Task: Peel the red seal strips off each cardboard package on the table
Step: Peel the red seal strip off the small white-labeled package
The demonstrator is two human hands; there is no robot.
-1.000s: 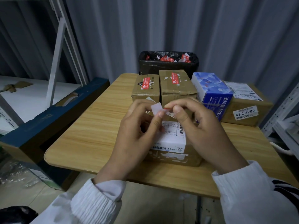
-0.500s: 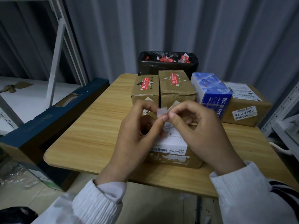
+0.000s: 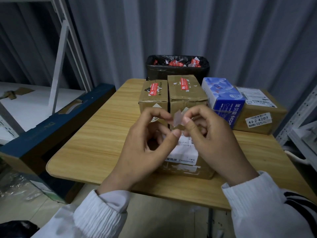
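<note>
Seal strip [image 3: 178, 119], showing its pale backing, is pinched between the fingertips of both hands and held in the air just above the nearest package [image 3: 187, 158], which lies under the hands on the table [image 3: 96, 141]. The left hand [image 3: 147, 148] and right hand [image 3: 216, 145] each close thumb and forefinger on the strip, which looks partly folded. Beyond that package stand two more cardboard boxes, one [image 3: 153, 95] and another [image 3: 186, 91], each with a red strip on top, and a blue carton [image 3: 223, 98] and a labelled box [image 3: 259, 112] to their right. Behind them a black bin [image 3: 177, 70] holds red scraps. I judge this strip is off and being crumpled; next it should go into the bin, then a far box drawn closer.
</note>
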